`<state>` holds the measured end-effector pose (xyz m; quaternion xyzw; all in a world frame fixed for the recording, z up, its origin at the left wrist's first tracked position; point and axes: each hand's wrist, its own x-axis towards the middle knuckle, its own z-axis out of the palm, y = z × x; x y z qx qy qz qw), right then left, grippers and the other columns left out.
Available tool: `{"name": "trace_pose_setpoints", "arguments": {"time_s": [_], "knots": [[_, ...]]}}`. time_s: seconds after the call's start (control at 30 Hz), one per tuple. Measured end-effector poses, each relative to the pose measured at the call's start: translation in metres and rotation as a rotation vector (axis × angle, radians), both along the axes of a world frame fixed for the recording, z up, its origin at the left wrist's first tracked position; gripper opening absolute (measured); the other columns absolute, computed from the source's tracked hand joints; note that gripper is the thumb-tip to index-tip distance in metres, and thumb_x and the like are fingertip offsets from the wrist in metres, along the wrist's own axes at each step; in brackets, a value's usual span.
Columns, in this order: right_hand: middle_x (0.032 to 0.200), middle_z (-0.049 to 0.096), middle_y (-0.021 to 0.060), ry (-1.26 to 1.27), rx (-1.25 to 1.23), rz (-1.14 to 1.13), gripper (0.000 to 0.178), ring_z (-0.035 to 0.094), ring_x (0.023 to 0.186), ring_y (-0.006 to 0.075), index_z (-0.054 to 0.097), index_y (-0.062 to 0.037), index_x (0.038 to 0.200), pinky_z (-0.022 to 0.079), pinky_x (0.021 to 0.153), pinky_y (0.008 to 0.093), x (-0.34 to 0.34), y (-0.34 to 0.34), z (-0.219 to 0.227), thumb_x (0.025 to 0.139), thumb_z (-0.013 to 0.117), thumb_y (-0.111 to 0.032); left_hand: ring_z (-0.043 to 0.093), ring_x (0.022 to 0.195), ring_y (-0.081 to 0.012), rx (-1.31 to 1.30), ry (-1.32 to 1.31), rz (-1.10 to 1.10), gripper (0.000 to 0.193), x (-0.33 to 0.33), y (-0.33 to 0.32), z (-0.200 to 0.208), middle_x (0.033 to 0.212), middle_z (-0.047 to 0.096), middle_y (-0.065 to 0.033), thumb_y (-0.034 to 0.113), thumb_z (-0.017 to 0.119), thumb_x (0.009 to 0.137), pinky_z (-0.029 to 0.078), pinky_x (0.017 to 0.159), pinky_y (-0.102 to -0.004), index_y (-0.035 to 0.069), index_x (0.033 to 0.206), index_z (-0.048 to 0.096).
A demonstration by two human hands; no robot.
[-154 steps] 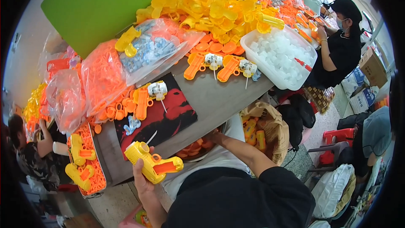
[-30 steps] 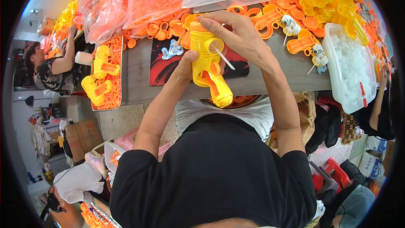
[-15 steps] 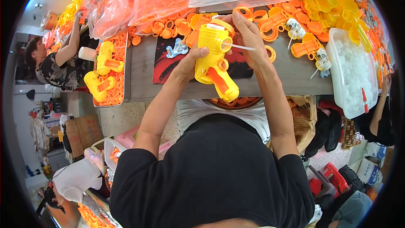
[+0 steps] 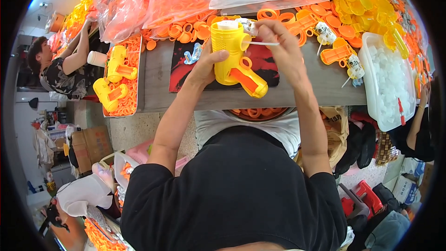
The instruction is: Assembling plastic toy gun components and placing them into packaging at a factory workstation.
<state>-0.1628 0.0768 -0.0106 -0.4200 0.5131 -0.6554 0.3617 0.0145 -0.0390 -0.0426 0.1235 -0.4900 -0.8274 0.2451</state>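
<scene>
My left hand [image 4: 207,66] is wrapped round the barrel of a yellow plastic toy gun [image 4: 226,58], held over the table with its grip slanting down to the right. A white part [image 4: 227,25] sits in its upper end. From the gun's right side sticks out a thin white tube [image 4: 262,43], passing in front of my right hand [image 4: 284,45]. The fingers of that hand are bent together beside the gun; whatever they pinch is hidden. Close to those fingertips is a small white printed part [image 4: 250,26]. Beneath the gun lies a black and red mat [image 4: 186,80].
Orange rings and caps [image 4: 186,32] heap along the table's back, below plastic bags [image 4: 172,0]. Two orange pieces with white parts [image 4: 337,53] lie right, beside a white tub of translucent pieces [image 4: 371,93]. Left, yellow guns [image 4: 116,62] rest on an orange-filled tray. Another person [image 4: 67,67] works at far left.
The orange ring at the gun's upper end is off it now. My right hand has moved to the right, away from the gun, and the gun has tilted more upright.
</scene>
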Motion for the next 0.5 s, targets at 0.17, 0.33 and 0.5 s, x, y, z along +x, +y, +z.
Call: {"name": "trace_pose_setpoints", "arguments": {"time_s": [0.17, 0.33, 0.5], "knots": [[0.103, 0.064, 0.0041, 0.184, -0.001, -0.133, 0.037, 0.061, 0.089, 0.0074, 0.06, 0.0034, 0.125, 0.054, 0.075, 0.0225, 0.028, 0.01, -0.013, 0.093, 0.07, -0.013, 0.054, 0.127, -0.0228, -0.41, -0.201, -0.003, 0.075, -0.001, -0.012, 0.007, 0.137, 0.056, -0.0096, 0.022, 0.072, 0.083, 0.04, 0.11, -0.0388, 0.006, 0.148, 0.038], [0.108, 0.063, 0.0062, 0.31, -0.065, -0.301, 0.041, 0.063, 0.088, 0.0101, 0.062, 0.0026, 0.122, 0.055, 0.077, 0.0253, 0.051, 0.008, -0.024, 0.086, 0.078, -0.01, 0.046, 0.132, -0.0205, -0.321, -0.06, 0.028, 0.066, -0.01, -0.004, -0.002, 0.141, 0.049, -0.01, 0.03, 0.064, 0.092, 0.034, 0.113, -0.0372, 0.009, 0.148, 0.039], [0.097, 0.061, 0.0027, 0.235, -0.115, -0.225, 0.019, 0.06, 0.083, 0.0078, 0.065, 0.0007, 0.114, 0.052, 0.074, 0.0237, 0.036, 0.004, -0.026, 0.095, 0.064, -0.005, 0.055, 0.121, -0.0178, -0.235, -0.012, 0.044, 0.065, -0.009, -0.006, -0.015, 0.132, 0.056, -0.0086, 0.035, 0.066, 0.092, 0.044, 0.103, -0.0323, 0.005, 0.145, 0.042]]}}
